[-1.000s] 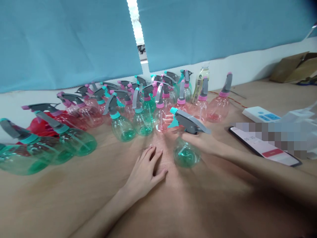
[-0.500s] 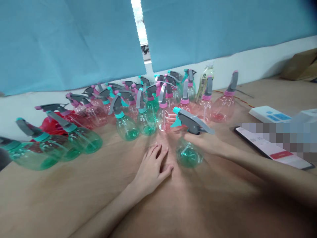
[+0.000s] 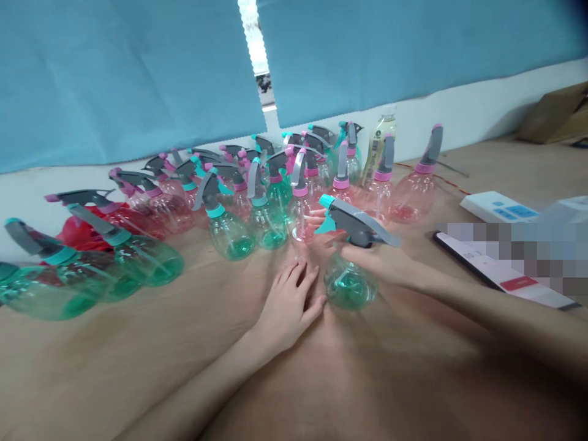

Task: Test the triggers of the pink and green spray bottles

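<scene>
A green spray bottle [image 3: 351, 285] with a grey and teal trigger head stands upright on the table. My right hand [image 3: 374, 260] is around its neck, the thumb side in front covering the collar and the fingers reaching out behind towards the left. Just left of this bottle, my left hand [image 3: 287, 303] lies palm down on the tabletop with its fingers stretched out, holding nothing. Beyond my hands stand several more spray bottles, among them a green one [image 3: 269, 229] and a pink one [image 3: 301, 217].
On the left, green spray bottles [image 3: 154, 260] stand in a row before a red bag [image 3: 76, 229]. A labelled drink bottle [image 3: 379, 147] is at the back. To the right lie a phone [image 3: 487, 260] and a white device [image 3: 493, 205]. A cardboard box [image 3: 551, 116] sits far right.
My left hand has shifted slightly right, nearer the held bottle. The right hand and that bottle are almost unmoved, while the view has turned a little.
</scene>
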Available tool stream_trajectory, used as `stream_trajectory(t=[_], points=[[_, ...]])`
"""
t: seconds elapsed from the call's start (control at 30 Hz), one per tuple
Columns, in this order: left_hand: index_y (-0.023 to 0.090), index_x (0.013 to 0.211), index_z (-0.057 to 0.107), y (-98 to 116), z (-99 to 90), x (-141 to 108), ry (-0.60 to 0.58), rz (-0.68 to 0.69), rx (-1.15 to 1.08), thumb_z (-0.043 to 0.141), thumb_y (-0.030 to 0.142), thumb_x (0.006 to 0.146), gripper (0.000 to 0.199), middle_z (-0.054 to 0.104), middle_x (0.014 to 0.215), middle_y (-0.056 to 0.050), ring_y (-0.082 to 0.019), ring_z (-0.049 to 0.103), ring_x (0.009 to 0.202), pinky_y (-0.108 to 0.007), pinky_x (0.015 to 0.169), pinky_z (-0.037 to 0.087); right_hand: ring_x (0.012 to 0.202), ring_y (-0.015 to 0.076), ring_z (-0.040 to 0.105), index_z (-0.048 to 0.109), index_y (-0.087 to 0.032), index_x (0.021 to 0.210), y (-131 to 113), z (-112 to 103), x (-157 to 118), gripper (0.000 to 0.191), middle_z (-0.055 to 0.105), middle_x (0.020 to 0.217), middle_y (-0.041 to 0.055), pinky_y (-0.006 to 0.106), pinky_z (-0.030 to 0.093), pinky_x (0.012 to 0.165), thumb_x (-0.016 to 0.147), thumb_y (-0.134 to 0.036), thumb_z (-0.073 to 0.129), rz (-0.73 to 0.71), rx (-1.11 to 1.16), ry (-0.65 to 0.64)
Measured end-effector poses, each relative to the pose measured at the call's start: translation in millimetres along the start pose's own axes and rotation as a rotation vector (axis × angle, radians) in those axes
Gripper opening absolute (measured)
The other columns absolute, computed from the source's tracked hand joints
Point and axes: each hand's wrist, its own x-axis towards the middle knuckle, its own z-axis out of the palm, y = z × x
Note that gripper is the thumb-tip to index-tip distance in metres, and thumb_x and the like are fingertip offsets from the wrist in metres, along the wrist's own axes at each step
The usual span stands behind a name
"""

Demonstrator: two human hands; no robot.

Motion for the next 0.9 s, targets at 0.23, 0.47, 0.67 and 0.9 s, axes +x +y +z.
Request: stream_trajectory(t=[0.23, 0.47, 0.67, 0.9], points=[[0.014, 0.141, 0.047, -1, -0.4, -1, -0.015, 0.005, 0.008, 0.047, 0.042, 0.097, 0.052, 0.04, 0.153, -0.018, -0.034, 0.034, 0.144, -0.054, 0.116, 0.032, 0.057, 0.0153, 0.048, 0.063, -0.025, 0.106, -4, 0, 1, 0.042, 0.059, 0.068, -0.0031, 0.029, 0.039, 0.055, 0.068, -0.016, 0.048, -0.012, -0.017, -0.027], [0.015, 0.143, 0.047, -6, -3.7, 0, -0.03, -0.015, 0.006, 0.046, 0.042, 0.098, 0.052, 0.041, 0.153, -0.017, -0.033, 0.035, 0.143, -0.053, 0.116, 0.032, 0.058, 0.0152, 0.045, 0.06, -0.025, 0.088, -7, -1, 0, 0.025, 0.053, 0.064, -0.0031, 0.029, 0.039, 0.055, 0.068, -0.017, 0.047, 0.005, -0.077, -0.019], [0.014, 0.142, 0.047, -13, -5.1, 0, -0.009, -0.017, 0.004, 0.045, 0.042, 0.097, 0.053, 0.042, 0.151, -0.019, -0.034, 0.036, 0.142, -0.053, 0.114, 0.034, 0.056, 0.0138, 0.037, 0.054, -0.025, 0.079, -10, -1, 1, 0.017, 0.042, 0.06, -0.0045, 0.028, 0.035, 0.053, 0.065, -0.018, 0.047, 0.028, -0.085, 0.026], [0.015, 0.142, 0.045, -12, -3.5, 0, 0.0, -0.013, -0.012, 0.045, 0.041, 0.097, 0.052, 0.042, 0.151, -0.017, -0.034, 0.036, 0.142, -0.055, 0.114, 0.032, 0.055, 0.0131, 0.039, 0.055, -0.024, 0.08, -11, -1, 0, 0.017, 0.047, 0.06, -0.0043, 0.027, 0.038, 0.054, 0.068, -0.017, 0.047, 0.031, -0.041, -0.016]])
